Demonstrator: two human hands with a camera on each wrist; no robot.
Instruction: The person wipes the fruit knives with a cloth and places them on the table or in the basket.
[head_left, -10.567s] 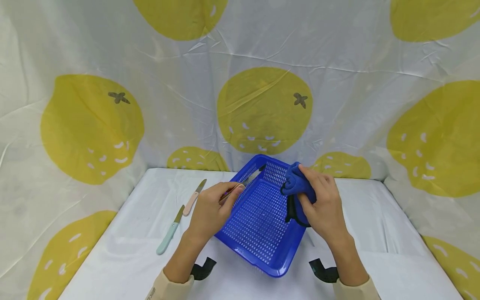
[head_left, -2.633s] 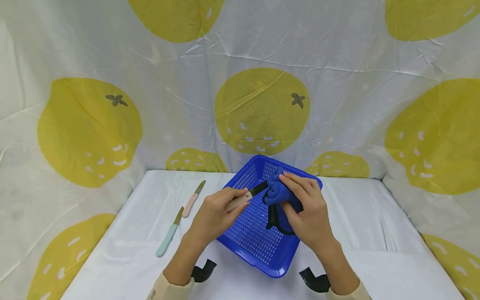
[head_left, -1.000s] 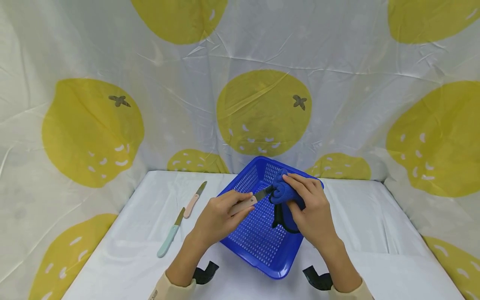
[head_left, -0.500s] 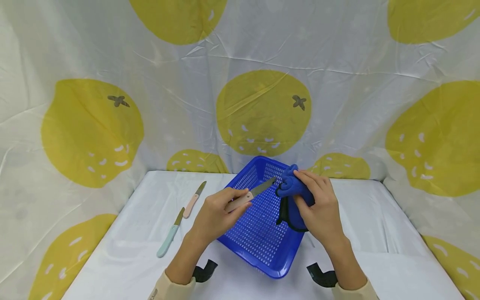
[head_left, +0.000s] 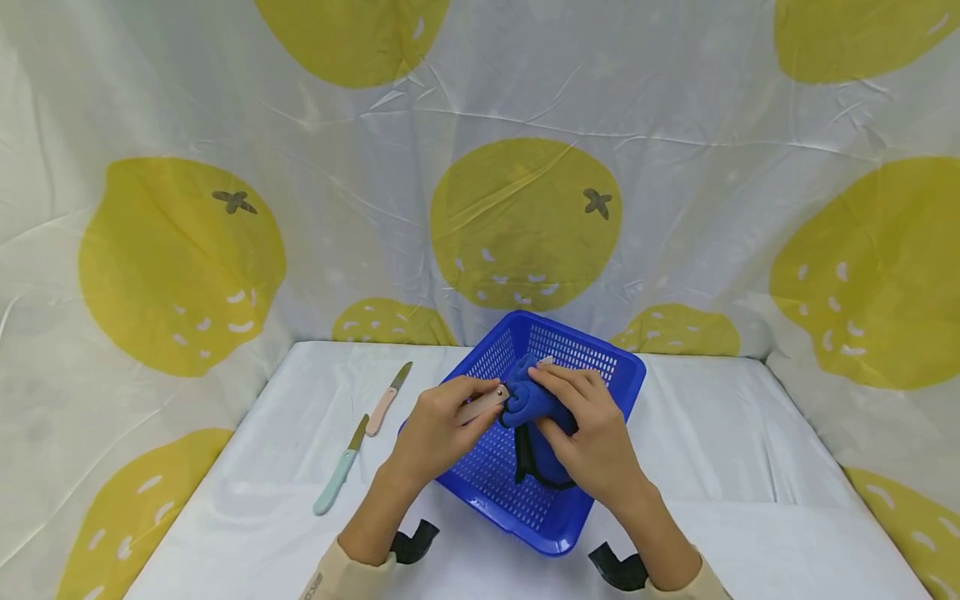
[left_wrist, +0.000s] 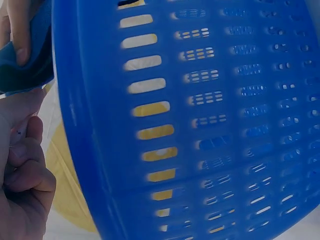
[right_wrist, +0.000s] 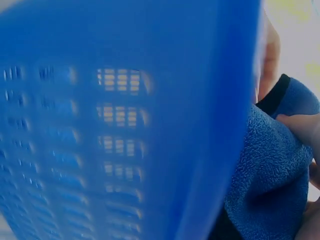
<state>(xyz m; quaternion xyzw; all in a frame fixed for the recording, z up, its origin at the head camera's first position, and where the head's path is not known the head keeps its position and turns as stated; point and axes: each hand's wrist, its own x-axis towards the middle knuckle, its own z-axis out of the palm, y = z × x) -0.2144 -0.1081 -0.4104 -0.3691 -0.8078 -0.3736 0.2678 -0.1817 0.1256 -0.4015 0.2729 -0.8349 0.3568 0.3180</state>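
Note:
Above the blue plastic basket, my left hand pinches a knife by its pale pinkish handle. Most of the blade is wrapped in a folded blue cloth with black edging; a pale tip shows just past the fold. My right hand grips that cloth around the blade, fingers on top and thumb below. In the left wrist view, curled left fingers sit beside the basket wall. The right wrist view has the cloth bunched under the right thumb, partly hidden by the basket.
Two knives lie left of the basket on the white-covered table: one with a pink handle, one with a mint-green handle. A lemon-printed curtain hangs behind and along both sides.
Half a second ago the blade was bare beside the cloth. My right hand has since moved left along the blade with the cloth, covering it up to the handle. The left hand has barely moved.

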